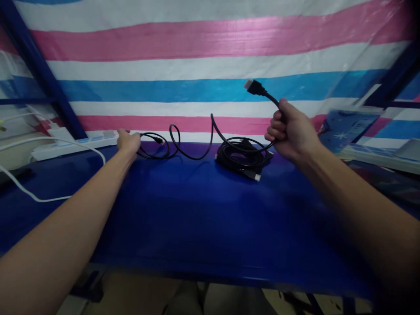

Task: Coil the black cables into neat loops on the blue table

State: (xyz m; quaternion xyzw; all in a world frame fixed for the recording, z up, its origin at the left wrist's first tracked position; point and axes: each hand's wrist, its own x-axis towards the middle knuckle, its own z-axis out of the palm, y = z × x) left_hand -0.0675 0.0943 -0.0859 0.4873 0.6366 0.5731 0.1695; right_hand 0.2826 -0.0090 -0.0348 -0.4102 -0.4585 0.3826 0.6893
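My right hand (288, 131) is closed around one end of a black cable (271, 98), whose plug (254, 86) points up and to the left above the table. From there the cable runs in loose waves to the left. At the table's back left, my left hand (128, 143) is at the looped part of the same cable; its fingertips are mostly hidden, so its grip is unclear. Another plug (159, 140) lies by that loop. Between the hands, nearer the right one, rests a coiled bundle of black cables (241, 157) with several plugs showing.
The blue table (210, 218) has a white power strip (75, 146) at its back left, with white cords (36, 199) beside it. A blue packet (349, 127) stands at the back right, near a dark flat object (387, 177). Striped sheeting hangs behind.
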